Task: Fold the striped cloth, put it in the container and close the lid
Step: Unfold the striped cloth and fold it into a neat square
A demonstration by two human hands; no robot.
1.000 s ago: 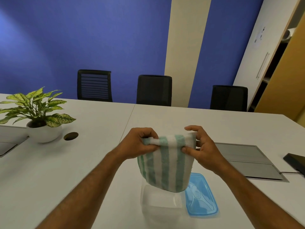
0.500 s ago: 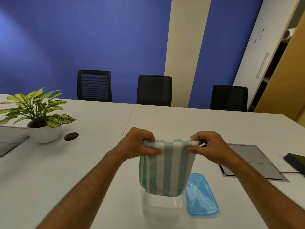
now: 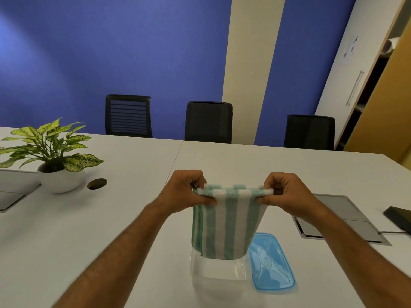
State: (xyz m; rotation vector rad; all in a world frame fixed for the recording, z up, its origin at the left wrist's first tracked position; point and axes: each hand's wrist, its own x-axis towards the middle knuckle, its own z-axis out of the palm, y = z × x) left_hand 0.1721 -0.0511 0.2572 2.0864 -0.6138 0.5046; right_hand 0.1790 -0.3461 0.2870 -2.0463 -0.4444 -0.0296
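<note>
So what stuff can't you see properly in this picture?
- Inside of the clear container: head view, the hanging striped cloth covers its far part.
- Blue lid: the cloth hides its left edge.
- Black object: cut off by the right frame edge.
- Wall notice: too small to read.

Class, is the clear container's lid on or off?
Off. The blue lid lies flat on the table beside the open clear container.

Green-and-white striped cloth (image 3: 224, 227); blue lid (image 3: 270, 263).
</note>
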